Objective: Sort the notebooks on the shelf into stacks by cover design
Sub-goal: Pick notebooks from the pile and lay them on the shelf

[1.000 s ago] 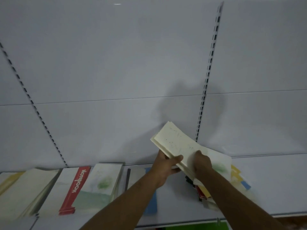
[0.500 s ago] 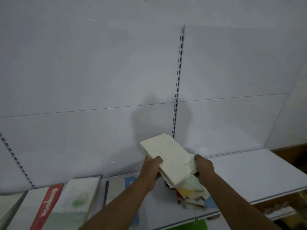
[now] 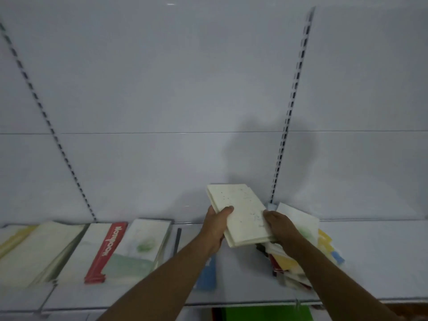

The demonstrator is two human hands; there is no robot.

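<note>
While held above the white metal shelf (image 3: 370, 262): small stack of cream, speckled-cover notebooks (image 3: 240, 216), tilted, gripped from both sides. Left hand (image 3: 215, 225) curled round its left edge, thumb lying on the top cover; right hand (image 3: 280, 225) curled round its right edge. Below right hand: untidy pile of mixed notebooks (image 3: 301, 246), with white, yellow, red and blue covers. Left along shelf: green-and-white notebook (image 3: 141, 246), overlapping white notebook with red lettered band (image 3: 106, 249); beyond, cream notebooks (image 3: 39, 249). Partly hidden under left forearm: blue-patterned notebook (image 3: 207, 274).
</note>
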